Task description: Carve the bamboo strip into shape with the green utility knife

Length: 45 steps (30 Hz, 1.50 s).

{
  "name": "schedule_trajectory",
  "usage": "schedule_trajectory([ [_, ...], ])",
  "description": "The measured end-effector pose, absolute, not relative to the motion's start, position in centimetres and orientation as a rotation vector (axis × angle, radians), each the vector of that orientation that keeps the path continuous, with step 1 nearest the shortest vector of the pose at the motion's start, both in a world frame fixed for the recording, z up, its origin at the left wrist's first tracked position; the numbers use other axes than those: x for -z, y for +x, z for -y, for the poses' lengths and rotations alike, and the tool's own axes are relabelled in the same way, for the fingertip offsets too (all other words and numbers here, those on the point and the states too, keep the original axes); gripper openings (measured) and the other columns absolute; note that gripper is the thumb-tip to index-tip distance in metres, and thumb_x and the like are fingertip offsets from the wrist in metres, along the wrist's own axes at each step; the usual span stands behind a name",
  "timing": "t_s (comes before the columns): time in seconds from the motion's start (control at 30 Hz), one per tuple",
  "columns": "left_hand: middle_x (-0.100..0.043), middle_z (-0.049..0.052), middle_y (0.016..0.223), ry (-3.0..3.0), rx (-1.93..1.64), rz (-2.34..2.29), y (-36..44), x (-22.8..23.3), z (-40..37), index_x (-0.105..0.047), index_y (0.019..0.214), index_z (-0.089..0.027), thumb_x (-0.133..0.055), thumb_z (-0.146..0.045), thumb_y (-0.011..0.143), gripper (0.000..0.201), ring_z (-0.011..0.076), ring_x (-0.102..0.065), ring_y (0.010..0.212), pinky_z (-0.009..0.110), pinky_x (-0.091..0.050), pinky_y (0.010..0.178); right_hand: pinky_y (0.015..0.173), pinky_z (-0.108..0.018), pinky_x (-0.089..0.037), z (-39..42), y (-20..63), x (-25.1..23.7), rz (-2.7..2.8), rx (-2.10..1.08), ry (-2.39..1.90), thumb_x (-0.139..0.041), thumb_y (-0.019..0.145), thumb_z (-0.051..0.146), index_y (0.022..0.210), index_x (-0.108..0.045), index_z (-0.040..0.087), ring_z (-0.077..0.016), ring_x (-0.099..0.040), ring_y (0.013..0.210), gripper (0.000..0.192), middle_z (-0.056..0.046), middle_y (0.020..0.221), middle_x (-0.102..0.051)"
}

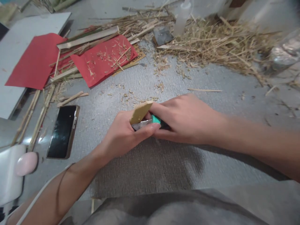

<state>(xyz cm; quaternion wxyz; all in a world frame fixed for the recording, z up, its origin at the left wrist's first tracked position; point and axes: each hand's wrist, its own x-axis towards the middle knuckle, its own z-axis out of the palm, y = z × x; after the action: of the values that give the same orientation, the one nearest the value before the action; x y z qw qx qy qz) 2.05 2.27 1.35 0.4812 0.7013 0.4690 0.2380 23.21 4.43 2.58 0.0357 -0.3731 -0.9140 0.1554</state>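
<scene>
Tan strip point(142, 113) slants up from the left hand point(120, 131), which is closed around it above the grey table point(140, 168), thumb stretched rightward to a green-and-black tool point(155, 119). Back upward, the right hand point(187, 118) curls its fingers around that tool, close beside the strip. Farther off, a translucent nozzle bottle point(182, 21) stands by dry straw point(217, 47); its contents cannot be made out.
</scene>
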Motion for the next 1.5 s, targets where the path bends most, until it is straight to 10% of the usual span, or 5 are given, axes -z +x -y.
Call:
schedule_trajectory([
  [1.5,-0.053,-0.005,0.066,1.736,-0.627,-1.113,2.03,-1.19,-2.4,-0.058,0.077,-0.021,-0.073,-0.039,0.096,0.03,0.0118,-0.048,0.062,0.027,-0.039,0.059,0.059,-0.034,-0.018,-4.42,23.37,-1.95,2.767,-0.457,-1.138,-0.054,0.102,0.049,0.132,-0.064,0.028,-0.0209,-0.061,0.063,0.037,-0.004,0.091,-0.08],
])
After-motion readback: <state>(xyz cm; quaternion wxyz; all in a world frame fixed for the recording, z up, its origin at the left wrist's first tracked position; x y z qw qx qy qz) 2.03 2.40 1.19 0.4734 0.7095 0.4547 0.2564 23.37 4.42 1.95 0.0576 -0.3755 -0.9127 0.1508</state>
